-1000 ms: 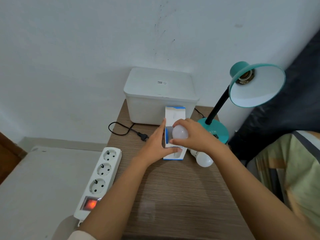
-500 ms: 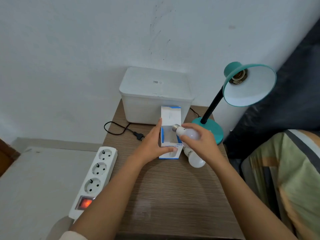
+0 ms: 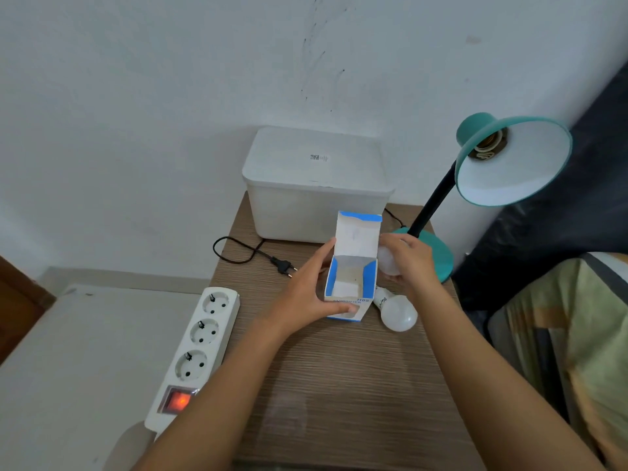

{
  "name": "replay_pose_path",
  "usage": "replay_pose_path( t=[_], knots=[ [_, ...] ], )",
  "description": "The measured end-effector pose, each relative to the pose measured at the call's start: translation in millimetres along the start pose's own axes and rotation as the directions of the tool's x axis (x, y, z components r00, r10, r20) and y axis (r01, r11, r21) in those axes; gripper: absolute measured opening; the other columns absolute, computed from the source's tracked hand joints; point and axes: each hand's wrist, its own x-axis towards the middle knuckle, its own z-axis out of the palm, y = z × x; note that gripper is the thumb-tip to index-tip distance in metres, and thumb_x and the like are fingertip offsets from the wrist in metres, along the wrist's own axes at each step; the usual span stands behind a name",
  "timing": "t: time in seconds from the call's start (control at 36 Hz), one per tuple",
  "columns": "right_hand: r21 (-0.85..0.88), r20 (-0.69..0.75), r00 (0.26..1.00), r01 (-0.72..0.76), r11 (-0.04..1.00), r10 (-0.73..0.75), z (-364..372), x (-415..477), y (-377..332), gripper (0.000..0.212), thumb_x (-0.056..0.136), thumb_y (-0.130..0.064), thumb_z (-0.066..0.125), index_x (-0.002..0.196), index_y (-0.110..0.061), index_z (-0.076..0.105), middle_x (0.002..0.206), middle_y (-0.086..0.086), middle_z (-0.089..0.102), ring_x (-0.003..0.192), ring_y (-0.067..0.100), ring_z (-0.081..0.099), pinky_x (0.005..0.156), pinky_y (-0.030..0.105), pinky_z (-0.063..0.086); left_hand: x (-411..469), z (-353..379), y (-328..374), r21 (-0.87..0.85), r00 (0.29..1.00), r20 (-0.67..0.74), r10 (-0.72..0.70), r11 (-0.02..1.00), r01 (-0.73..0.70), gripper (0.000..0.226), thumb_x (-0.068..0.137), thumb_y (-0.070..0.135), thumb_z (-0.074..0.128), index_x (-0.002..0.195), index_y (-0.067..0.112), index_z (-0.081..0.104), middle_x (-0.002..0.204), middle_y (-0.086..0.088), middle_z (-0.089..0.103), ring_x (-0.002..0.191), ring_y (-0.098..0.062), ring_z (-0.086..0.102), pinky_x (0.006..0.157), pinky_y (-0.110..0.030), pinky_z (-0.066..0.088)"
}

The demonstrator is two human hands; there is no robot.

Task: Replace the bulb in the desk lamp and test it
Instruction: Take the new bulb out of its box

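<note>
A teal desk lamp (image 3: 513, 161) stands at the table's back right, its shade tilted toward me and its socket (image 3: 487, 147) bare. My left hand (image 3: 307, 290) grips an open blue-and-white bulb box (image 3: 351, 270) on the wooden table (image 3: 339, 385). My right hand (image 3: 413, 263) holds a white bulb (image 3: 387, 260) just right of the box, in front of the lamp base. A second white bulb (image 3: 396, 311) lies on the table beside the box.
A white lidded container (image 3: 316, 185) sits against the wall behind the box. The lamp's black cord and plug (image 3: 283, 265) lie unplugged on the table. A white power strip (image 3: 197, 348) with a lit orange switch lies at the left edge. Striped bedding (image 3: 571, 334) is at the right.
My right hand lifted the bulb out of the box and carried it to the right, toward the lamp base. My left hand kept hold of the box.
</note>
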Motion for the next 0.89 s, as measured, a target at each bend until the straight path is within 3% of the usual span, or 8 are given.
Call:
replay_pose_path(
  t=[0.11, 0.22, 0.36, 0.5, 0.56, 0.64, 0.75, 0.89],
  knots=[
    [0.012, 0.059, 0.998, -0.022, 1.0, 0.021, -6.3, -2.2, 0.0, 0.013, 0.074, -0.028, 0.072, 0.083, -0.02, 0.069, 0.098, 0.011, 0.065, 0.081, 0.025, 0.058, 0.056, 0.029, 0.048, -3.2, 2.7, 1.2, -0.01, 1.0, -0.01, -0.016, 1.0, 0.016, 0.105, 0.063, 0.031, 0.086, 0.141, 0.047, 0.017, 0.124, 0.037, 0.04, 0.117, 0.02, 0.039, 0.092, -0.005, 0.039],
    [-0.086, 0.094, 0.992, 0.089, 0.992, -0.081, -14.6, -16.1, 3.1, 0.028, 0.072, -0.029, 0.076, 0.099, -0.022, 0.069, 0.106, 0.002, 0.062, 0.088, 0.017, 0.057, 0.062, 0.024, 0.049, -3.4, 5.6, 3.3, -0.045, 0.997, -0.031, -0.072, 0.996, 0.071, 0.108, 0.063, 0.036, 0.085, 0.145, 0.04, 0.015, 0.139, 0.019, 0.038, 0.124, 0.004, 0.037, 0.102, -0.017, 0.034],
    [-0.283, 0.068, 0.935, 0.354, 0.891, -0.349, -14.3, -35.1, 18.1, 0.038, 0.073, -0.023, 0.077, 0.11, -0.02, 0.066, 0.107, -0.006, 0.058, 0.102, 0.012, 0.053, 0.09, 0.033, 0.049, -8.4, 13.0, 4.0, 0.027, 0.994, -0.101, -0.045, 0.998, 0.048, 0.101, 0.07, 0.04, 0.079, 0.147, 0.031, 0.015, 0.149, 0.006, 0.029, 0.135, -0.009, 0.031, 0.111, -0.033, 0.032],
    [-0.347, 0.043, 0.878, 0.461, 0.817, -0.477, -5.0, -45.7, 26.4, 0.042, 0.075, -0.022, 0.075, 0.115, -0.019, 0.064, 0.115, 0.0, 0.057, 0.101, 0.006, 0.047, 0.083, 0.015, 0.04, -16.5, 20.1, 2.5, 0.154, 0.989, -0.133, 0.058, 0.987, -0.037, 0.086, 0.081, 0.039, 0.068, 0.148, 0.033, 0.014, 0.158, 0.007, 0.005, 0.138, 0.002, 0.009, 0.101, -0.005, 0.019],
    [-0.37, 0.041, 0.87, 0.469, 0.802, -0.491, -1.7, -48.0, 27.9, 0.043, 0.076, -0.022, 0.074, 0.117, -0.02, 0.062, 0.117, 0.001, 0.056, 0.101, 0.004, 0.045, 0.078, 0.01, 0.036, -18.5, 20.6, 1.3, 0.162, 0.991, -0.129, 0.038, 0.987, -0.016, 0.084, 0.082, 0.043, 0.065, 0.148, 0.033, 0.014, 0.158, 0.009, 0.0, 0.139, -0.004, 0.013, 0.103, -0.016, 0.031],
    [-0.362, 0.025, 0.883, 0.445, 0.819, -0.469, 1.5, -48.4, 30.1, 0.043, 0.077, -0.022, 0.072, 0.119, -0.019, 0.062, 0.12, 0.003, 0.055, 0.102, 0.005, 0.045, 0.086, 0.018, 0.035, -17.1, 19.3, 3.2, 0.186, 0.992, -0.124, 0.016, 0.983, 0.008, 0.082, 0.083, 0.044, 0.063, 0.149, 0.032, 0.015, 0.158, 0.007, 0.0, 0.142, -0.013, 0.018, 0.106, -0.03, 0.038],
    [-0.37, 0.008, 0.901, 0.406, 0.835, -0.435, 4.6, -43.7, 32.2, 0.044, 0.077, -0.022, 0.072, 0.119, -0.017, 0.061, 0.122, 0.007, 0.055, 0.105, 0.01, 0.049, 0.083, 0.012, 0.028, -11.7, 18.3, 5.6, 0.202, 0.992, -0.126, 0.012, 0.979, 0.014, 0.081, 0.084, 0.043, 0.063, 0.149, 0.03, 0.017, 0.159, 0.001, 0.004, 0.144, -0.015, 0.015, 0.107, -0.024, 0.029],
    [-0.374, 0.002, 0.906, 0.393, 0.84, -0.423, 6.5, -38.3, 35.1, 0.044, 0.076, -0.021, 0.073, 0.118, -0.016, 0.062, 0.12, 0.006, 0.055, 0.099, 0.005, 0.042, 0.075, 0.006, 0.025, -9.1, 16.4, 2.0, 0.222, 0.991, -0.13, 0.005, 0.975, 0.024, 0.081, 0.082, 0.045, 0.064, 0.148, 0.032, 0.019, 0.159, 0.002, 0.006, 0.143, -0.013, 0.019, 0.1, -0.017, 0.033]
  ],
)
